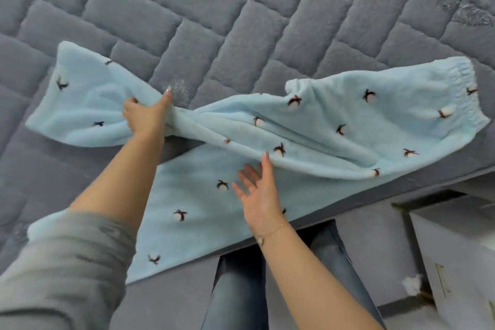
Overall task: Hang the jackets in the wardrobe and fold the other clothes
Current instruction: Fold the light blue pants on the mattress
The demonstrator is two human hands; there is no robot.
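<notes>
Light blue fleece pyjama trousers (334, 126) with small brown-and-white cotton motifs lie across the grey quilted bed (241, 8). The elastic waistband is at the right. One leg lies flat along the bed's near edge. The other leg stretches left and is twisted in the middle. My left hand (146, 115) is shut on that twisted leg, pinching the bunched fabric. My right hand (258, 190) hovers open, fingers spread, over the flat leg, with its fingertips at the edge of the upper leg's fold.
The bed's near edge runs diagonally from lower left to right. My jeans-clad legs (241, 289) stand against it. A white bedside cabinet (455, 244) stands at the lower right, with a cotton sprig (412, 284) beside it.
</notes>
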